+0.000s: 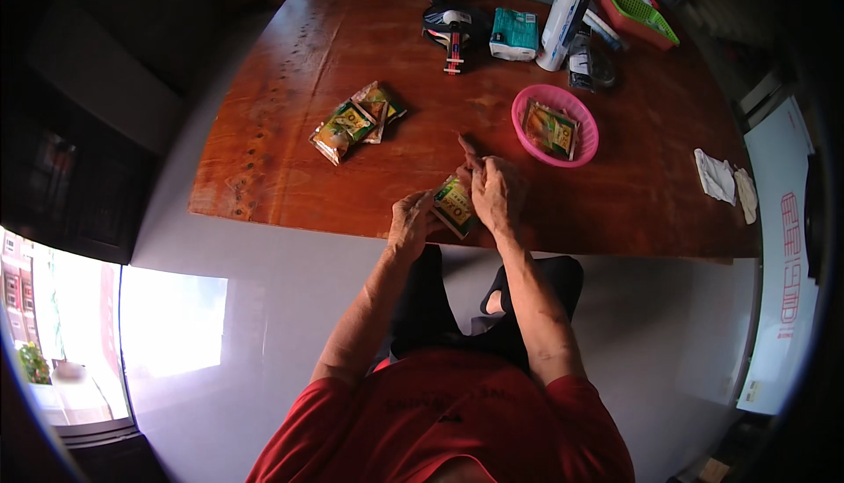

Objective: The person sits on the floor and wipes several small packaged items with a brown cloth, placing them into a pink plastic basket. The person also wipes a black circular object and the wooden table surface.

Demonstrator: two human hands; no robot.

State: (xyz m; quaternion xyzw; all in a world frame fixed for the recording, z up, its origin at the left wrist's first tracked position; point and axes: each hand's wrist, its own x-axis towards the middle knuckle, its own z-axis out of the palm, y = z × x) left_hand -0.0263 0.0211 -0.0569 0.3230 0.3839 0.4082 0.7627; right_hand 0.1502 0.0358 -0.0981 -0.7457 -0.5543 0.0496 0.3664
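A flat green-and-yellow food packet (pixel 454 205) is between my two hands at the table's near edge. My left hand (pixel 410 225) has its fingers closed on the packet's left side. My right hand (pixel 495 191) grips the right side, with a finger pointing away toward the far side. To the left, several similar packets (pixel 345 128) lie in an overlapping pile. Right of my hands stands a round pink plastic basket (pixel 592 140) with more packets (pixel 551 129) in it.
Farther back on the wooden table (pixel 290 167) are a black table tennis paddle (pixel 438 20), a teal tissue pack (pixel 514 35), a white tube (pixel 564 24) and a dark bottle (pixel 580 63). A red-and-green basket (pixel 640 17) sits far right; white cloths (pixel 716 177) lie at the right edge.
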